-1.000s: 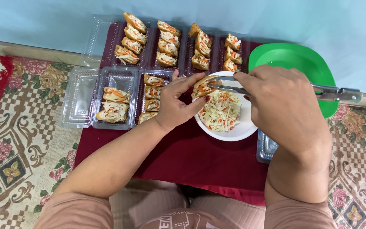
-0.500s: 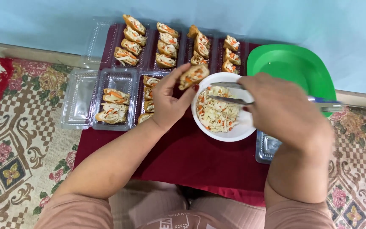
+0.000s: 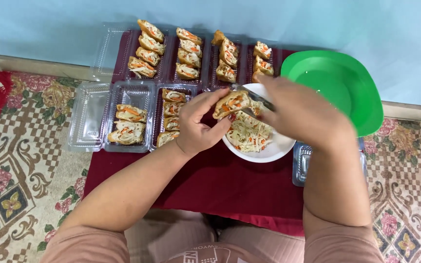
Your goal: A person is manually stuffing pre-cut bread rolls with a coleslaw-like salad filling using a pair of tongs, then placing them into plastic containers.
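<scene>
My left hand (image 3: pixel 201 125) holds a fried pastry pocket (image 3: pixel 231 103) filled with shredded vegetables, above the left rim of a white bowl (image 3: pixel 275 151). The bowl contains pale shredded vegetable filling (image 3: pixel 247 133) with orange bits. My right hand (image 3: pixel 304 113), blurred, grips a metal utensil (image 3: pixel 253 97) whose tip touches the pastry's open side. Both hands hover over a dark red cloth (image 3: pixel 210 180) on a low table.
Several clear plastic trays (image 3: pixel 133 92) with filled pastries stand in two rows behind and left of the bowl. A green plastic plate (image 3: pixel 339 87) lies at the right. An empty clear tray (image 3: pixel 302 165) sits under my right forearm. A patterned carpet (image 3: pixel 20 160) surrounds the table.
My left hand lifted the pastry slightly and kept it over the bowl's rim. My right hand moved left from the bowl, bringing the utensil up to the pastry.
</scene>
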